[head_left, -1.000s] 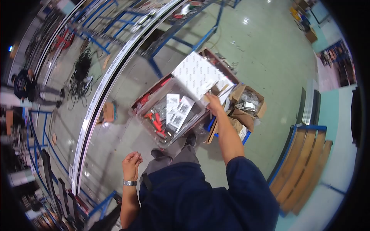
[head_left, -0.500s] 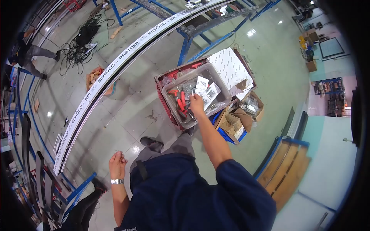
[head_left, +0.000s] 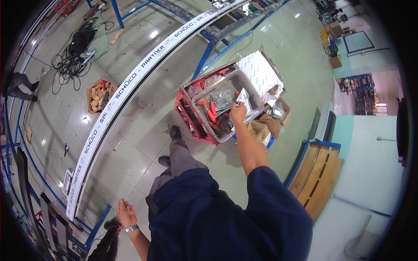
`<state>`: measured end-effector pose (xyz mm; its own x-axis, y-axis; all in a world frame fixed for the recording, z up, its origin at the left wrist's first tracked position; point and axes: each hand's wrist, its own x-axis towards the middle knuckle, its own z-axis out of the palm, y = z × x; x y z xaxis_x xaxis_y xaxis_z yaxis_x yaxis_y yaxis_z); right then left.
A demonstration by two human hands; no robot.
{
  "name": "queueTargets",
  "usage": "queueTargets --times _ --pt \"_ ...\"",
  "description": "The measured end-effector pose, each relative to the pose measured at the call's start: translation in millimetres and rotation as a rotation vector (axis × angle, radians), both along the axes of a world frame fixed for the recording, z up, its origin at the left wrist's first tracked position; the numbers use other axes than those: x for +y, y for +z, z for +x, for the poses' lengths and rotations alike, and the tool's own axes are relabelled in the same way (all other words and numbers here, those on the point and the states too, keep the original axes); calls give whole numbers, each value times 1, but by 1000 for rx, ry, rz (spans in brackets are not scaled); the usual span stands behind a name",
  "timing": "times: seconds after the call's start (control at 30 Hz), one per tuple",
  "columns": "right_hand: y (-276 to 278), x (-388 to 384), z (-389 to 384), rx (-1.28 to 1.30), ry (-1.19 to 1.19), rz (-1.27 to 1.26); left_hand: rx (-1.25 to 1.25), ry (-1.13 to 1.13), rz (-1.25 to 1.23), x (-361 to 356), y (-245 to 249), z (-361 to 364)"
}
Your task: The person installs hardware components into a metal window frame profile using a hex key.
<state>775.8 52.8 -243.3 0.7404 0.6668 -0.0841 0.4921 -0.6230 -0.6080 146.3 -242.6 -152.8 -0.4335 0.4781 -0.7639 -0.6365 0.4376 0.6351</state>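
My right hand [head_left: 238, 113] reaches into a grey plastic bin [head_left: 257, 93], its fingers closed at a pale bit I cannot make out. Just beyond the fingertips, white printed packets [head_left: 245, 99] lean near the bin's right side. Red-handled tools [head_left: 212, 112] lie left of the hand, beside a clear bag of small metal parts [head_left: 221, 99]. Low at my left side hangs my left hand [head_left: 126, 214], loosely open and holding nothing, with a metal watch at the wrist.
The bin sits on a red cart [head_left: 185, 108] beside a white box [head_left: 259, 71]. A long white profile [head_left: 139, 71] curves across the left. Wood blocks [head_left: 101, 95], tangled cables [head_left: 78, 48] and cardboard boxes [head_left: 260, 130] lie around. Other people's legs [head_left: 21, 85] show at left.
My view has shifted and my feet have stepped. My right hand is nearer the bin's right side, and the white packets now lean there instead of lying spread out. My left hand has lowered and opened.
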Motion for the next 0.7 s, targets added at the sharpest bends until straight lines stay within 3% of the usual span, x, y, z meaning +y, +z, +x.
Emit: queueTargets --times 0.17,0.33,0.43,0.57,0.6,0.7 --pt "5 8 1 -95 -1 -190 -7 -181 30 72 17 5" --pt "-19 30 9 -213 125 -175 41 -280 69 150 44 5" --pt "-4 32 28 6 -27 -402 53 -333 75 186 57 8" --pt "-27 44 38 -128 -84 -89 58 -358 63 222 58 28" --pt "-32 59 36 -85 -78 -47 64 -370 55 228 59 35" --pt "2 118 5 412 -303 -106 97 -415 27 250 63 62"
